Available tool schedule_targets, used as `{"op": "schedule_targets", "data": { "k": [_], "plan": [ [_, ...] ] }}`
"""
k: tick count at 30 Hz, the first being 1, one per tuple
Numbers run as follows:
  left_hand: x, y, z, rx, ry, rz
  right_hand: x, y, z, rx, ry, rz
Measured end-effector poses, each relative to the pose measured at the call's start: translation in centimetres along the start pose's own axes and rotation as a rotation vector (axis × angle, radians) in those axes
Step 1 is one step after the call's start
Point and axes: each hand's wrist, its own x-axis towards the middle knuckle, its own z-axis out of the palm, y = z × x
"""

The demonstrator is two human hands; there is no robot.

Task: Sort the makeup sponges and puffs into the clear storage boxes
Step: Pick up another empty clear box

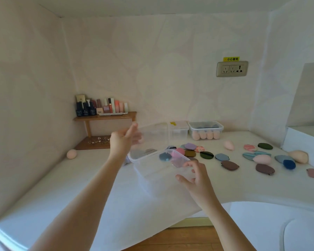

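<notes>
**Box held in two hands over the table**

Box (152, 178), clear and empty, is held tilted just above the white table (98, 205), near its front edge. The left hand (122, 142) pinches clear plastic at the box's far left side between thumb and fingers; blur hides whether that piece is a lid or a wall. The right hand (196, 180) is at the near right corner, fingers spread and curled; I cannot tell if they grip the rim. Flat puffs (229, 165) in many colours lie scattered behind and to the right of the box, with pink sponges (229, 145) among them. One sponge (71, 153) lies apart at the left wall. At the back wall stand a small clear box (178, 130) and a lidded box (205, 130) holding a row of sponges. Bottles (98, 105) stand on a corner shelf (105, 115).
</notes>
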Motion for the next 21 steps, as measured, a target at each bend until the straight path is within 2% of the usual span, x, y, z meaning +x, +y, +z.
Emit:
{"op": "schedule_targets", "data": {
  "k": [3, 6, 10, 12, 17, 21],
  "plan": [
    [3.5, -2.1, -0.8, 0.117, 0.102, -0.094, 0.6, 0.5, 0.0, 0.032, -0.068, 0.022],
    [5.2, -4.6, -0.9, 0.244, 0.133, -0.213, 1.2, 0.9, -0.2, 0.051, -0.133, 0.065],
    [5.2, -7.8, -1.1, 0.323, 0.160, -0.343, 1.7, 1.1, -0.1, 0.009, -0.129, 0.065],
    [5.2, -8.7, -1.3, 0.340, 0.175, -0.335, 1.8, 1.3, 0.0, 0.008, -0.118, 0.059],
    [5.3, -8.5, -1.9, 0.395, 0.182, -0.141, 1.9, 1.5, 0.2, 0.001, -0.120, 0.037],
    [4.8, -9.1, -2.4, 0.454, 0.058, -0.213, 1.9, 1.7, 0.2, -0.007, -0.116, 0.024]
  ]
}}
